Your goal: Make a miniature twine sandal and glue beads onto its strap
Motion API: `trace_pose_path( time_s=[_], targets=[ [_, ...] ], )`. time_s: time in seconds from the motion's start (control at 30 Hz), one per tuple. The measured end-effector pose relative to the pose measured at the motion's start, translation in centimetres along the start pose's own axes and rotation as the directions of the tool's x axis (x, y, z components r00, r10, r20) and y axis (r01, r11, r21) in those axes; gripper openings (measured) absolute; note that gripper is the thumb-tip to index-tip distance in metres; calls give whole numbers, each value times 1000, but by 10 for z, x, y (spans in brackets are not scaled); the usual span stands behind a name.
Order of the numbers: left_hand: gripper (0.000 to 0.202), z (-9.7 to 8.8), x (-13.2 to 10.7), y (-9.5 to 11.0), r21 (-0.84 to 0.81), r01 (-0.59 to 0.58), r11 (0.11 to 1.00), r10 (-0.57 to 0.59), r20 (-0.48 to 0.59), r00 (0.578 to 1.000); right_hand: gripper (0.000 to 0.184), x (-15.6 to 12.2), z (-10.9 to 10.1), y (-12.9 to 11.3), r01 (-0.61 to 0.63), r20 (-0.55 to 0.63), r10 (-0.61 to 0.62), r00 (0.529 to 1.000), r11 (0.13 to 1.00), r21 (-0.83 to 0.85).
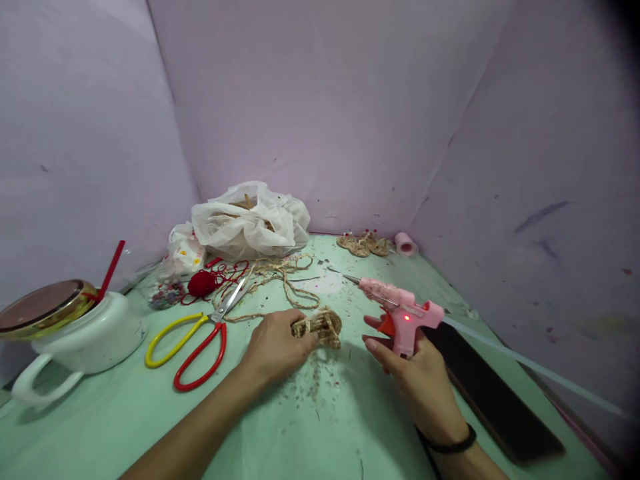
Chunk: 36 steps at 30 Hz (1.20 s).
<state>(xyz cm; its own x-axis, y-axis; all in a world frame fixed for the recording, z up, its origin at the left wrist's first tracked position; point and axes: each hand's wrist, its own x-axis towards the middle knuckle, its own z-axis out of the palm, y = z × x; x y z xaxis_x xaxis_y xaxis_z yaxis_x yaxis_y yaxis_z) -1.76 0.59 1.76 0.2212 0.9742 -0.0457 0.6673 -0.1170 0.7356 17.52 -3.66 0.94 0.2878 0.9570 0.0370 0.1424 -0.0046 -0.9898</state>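
Between the thumb and fingers of my left hand [281, 341] is a small braided straw-rope piece [325, 325], resting at the middle of the table. A rope strand [300, 291] lies loosely behind that hand. My right hand [425, 377] is closed around the handle of a pink glue gun [400, 308], its red light on. The metal nozzle points left and away from me, apart from the rope piece. Scissors [220, 327] with one yellow and one red handle lie open to the left of my left hand.
A white mug [95, 340] with a round gold-rimmed lid stands at left. Behind are red yarn [201, 284], a white plastic bag [250, 220], small woven pieces [361, 245] and a pink roll [405, 244]. A dark flat slab [495, 393] lies at right. Walls enclose the table.
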Motion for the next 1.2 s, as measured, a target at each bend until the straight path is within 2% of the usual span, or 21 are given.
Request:
trace_pose_path(
  time_s=[0.07, 0.17, 0.27, 0.37, 0.5, 0.7, 0.97, 1.2],
  targets=[
    [23, -7, 1, 2, 43, -4, 999, 4, 0, 1000, 53, -1, -5, -3, 10, 75, -13, 997, 999, 45],
    [23, -15, 2, 2, 53, -26, 998, 24, 34, 999, 41, -3, -9, -6, 34, 210, -44, 977, 998, 53],
    [26, -19, 5, -2, 42, -17, 999, 15, 45, 999, 41, -4, -11, -6, 84, 277, -75, 958, 996, -19],
    [28, -23, 7, -5, 60, 4, 998, -5, 12, 1000, 41, -4, -12, -5, 110, 336, -90, 938, 993, -42],
    [29, -27, 7, -7, 113, 38, 993, -33, -47, 998, 39, -6, -13, -6, 119, 372, -87, 924, 991, -65],
    [29, -27, 6, -9, 73, -1, 997, 1, -1, 1000, 40, -8, -10, -4, 121, 426, -56, 903, 985, -126],
    [29, -26, 6, -8, 60, 22, 998, -24, 20, 1000, 36, -9, -6, -2, 159, 415, -93, 905, 979, -129],
    [26, -25, 6, -6, 97, 29, 995, -28, -8, 1000, 32, -11, -4, 2, 143, 397, -101, 912, 987, -75]
  ],
)
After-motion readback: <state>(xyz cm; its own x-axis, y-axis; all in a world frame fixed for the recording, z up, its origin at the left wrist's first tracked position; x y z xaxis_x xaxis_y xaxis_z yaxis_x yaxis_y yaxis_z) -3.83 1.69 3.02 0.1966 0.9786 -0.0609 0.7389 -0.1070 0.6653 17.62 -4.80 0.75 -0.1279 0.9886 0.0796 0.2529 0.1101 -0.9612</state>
